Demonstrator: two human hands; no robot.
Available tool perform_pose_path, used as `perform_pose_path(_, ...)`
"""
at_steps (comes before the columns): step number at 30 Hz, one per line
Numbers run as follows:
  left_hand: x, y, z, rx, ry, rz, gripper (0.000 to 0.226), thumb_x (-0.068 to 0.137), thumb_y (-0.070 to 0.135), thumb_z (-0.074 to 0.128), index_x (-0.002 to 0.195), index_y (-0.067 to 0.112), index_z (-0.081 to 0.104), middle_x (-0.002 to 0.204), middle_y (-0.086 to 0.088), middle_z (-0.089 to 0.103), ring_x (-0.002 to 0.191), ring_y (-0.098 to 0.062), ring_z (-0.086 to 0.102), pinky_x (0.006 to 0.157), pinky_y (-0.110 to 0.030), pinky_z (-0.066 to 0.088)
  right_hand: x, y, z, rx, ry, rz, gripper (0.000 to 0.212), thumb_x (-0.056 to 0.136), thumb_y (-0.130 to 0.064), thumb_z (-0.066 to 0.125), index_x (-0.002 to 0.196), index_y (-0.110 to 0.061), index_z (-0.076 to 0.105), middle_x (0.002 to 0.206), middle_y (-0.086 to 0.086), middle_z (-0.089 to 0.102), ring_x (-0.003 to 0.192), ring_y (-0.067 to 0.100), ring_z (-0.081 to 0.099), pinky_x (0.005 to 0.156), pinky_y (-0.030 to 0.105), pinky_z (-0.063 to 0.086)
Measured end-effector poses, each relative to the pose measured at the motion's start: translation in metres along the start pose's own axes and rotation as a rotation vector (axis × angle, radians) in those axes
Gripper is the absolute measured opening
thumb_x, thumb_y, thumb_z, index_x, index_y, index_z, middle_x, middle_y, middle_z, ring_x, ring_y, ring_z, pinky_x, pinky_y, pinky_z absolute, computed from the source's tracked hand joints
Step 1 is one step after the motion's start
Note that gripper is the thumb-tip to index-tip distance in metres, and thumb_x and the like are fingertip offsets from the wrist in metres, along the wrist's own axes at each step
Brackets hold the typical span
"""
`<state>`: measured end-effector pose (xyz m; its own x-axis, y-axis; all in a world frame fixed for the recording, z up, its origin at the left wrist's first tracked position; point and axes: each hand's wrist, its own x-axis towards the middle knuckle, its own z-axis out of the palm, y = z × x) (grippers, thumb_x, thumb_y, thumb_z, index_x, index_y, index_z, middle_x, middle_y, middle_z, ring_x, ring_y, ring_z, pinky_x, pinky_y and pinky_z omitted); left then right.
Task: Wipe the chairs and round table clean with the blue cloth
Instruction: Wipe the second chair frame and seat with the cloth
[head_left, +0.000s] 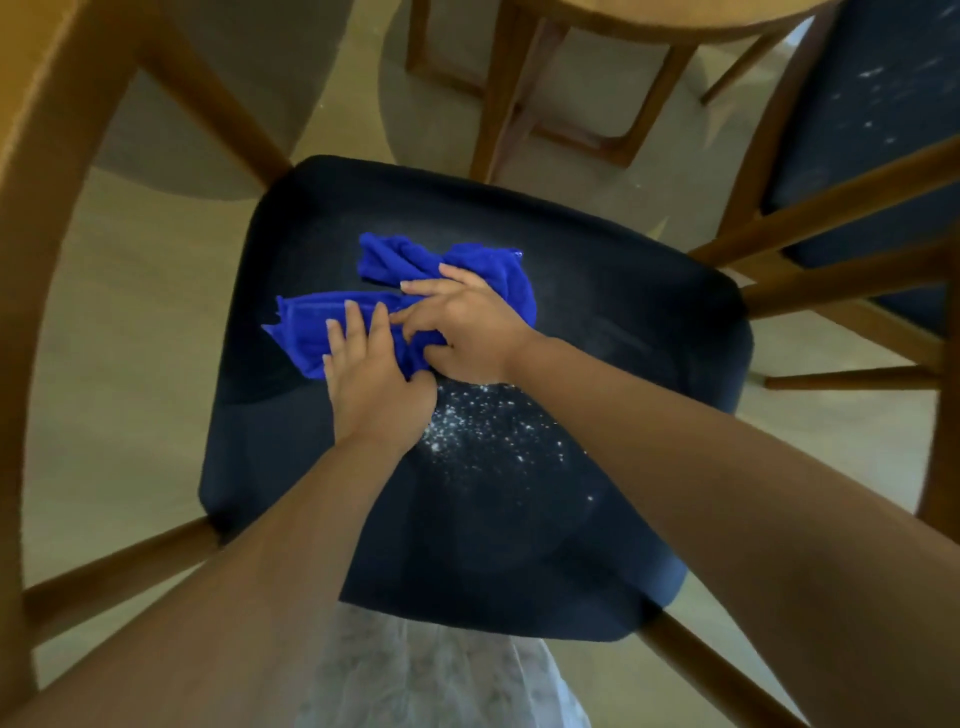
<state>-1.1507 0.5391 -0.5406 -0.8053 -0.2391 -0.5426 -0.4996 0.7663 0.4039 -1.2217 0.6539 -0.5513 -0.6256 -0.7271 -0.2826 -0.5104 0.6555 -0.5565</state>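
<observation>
Both hands press the blue cloth on the chair seat — white specks beside.

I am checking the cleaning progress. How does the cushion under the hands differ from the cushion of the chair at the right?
The near cushion carries the blue cloth, with the left hand and right hand on it; no cloth shows on the right cushion. The near cushion's white specks sit in one patch; the right cushion's are scattered. Both are dark blue, on wooden frames.
</observation>
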Motion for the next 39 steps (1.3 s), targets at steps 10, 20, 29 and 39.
perform_pose_path(10,-0.031,0.063,0.029,0.238,-0.154,0.406,0.078,0.089,0.022,0.051,0.15,0.019,0.002,0.157,-0.003,-0.01,0.144,-0.023,-0.013,0.116,-0.04,0.001,-0.116,0.055,-0.005,0.131,0.311,0.534,0.022,0.084,-0.008,0.054,0.1,-0.016,0.066,0.137,-0.009,0.051,0.14,0.012,0.025,0.113,0.027,-0.001)
perform_pose_path(20,-0.048,0.009,0.001,0.347,-0.207,0.414,0.072,0.093,0.019,0.047,0.149,0.017,0.002,0.157,-0.004,-0.01,0.144,-0.022,-0.013,0.117,-0.039,0.0,-0.181,0.031,0.033,0.278,0.611,1.102,0.021,0.085,-0.01,0.049,0.104,-0.015,0.058,0.145,-0.008,0.041,0.142,0.017,0.021,0.116,0.04,0.003)
perform_pose_path(29,-0.045,-0.049,-0.043,0.317,-0.232,0.321,0.071,0.091,0.017,0.046,0.15,0.016,0.005,0.158,-0.003,-0.007,0.144,-0.021,-0.009,0.116,-0.039,0.003,-0.182,-0.019,0.062,0.353,0.757,1.656,0.045,0.089,-0.016,0.044,0.134,-0.021,0.042,0.148,0.003,0.035,0.138,0.024,0.025,0.111,0.049,0.015)
perform_pose_path(39,-0.034,-0.089,-0.066,0.312,-0.129,0.134,0.074,0.089,0.009,0.045,0.149,0.015,0.003,0.158,-0.006,-0.003,0.145,-0.025,-0.001,0.117,-0.042,0.016,-0.027,-0.089,0.071,0.289,0.666,1.407,0.048,0.088,-0.02,0.046,0.134,-0.03,0.037,0.151,-0.013,0.028,0.138,0.017,0.02,0.102,0.048,0.018)
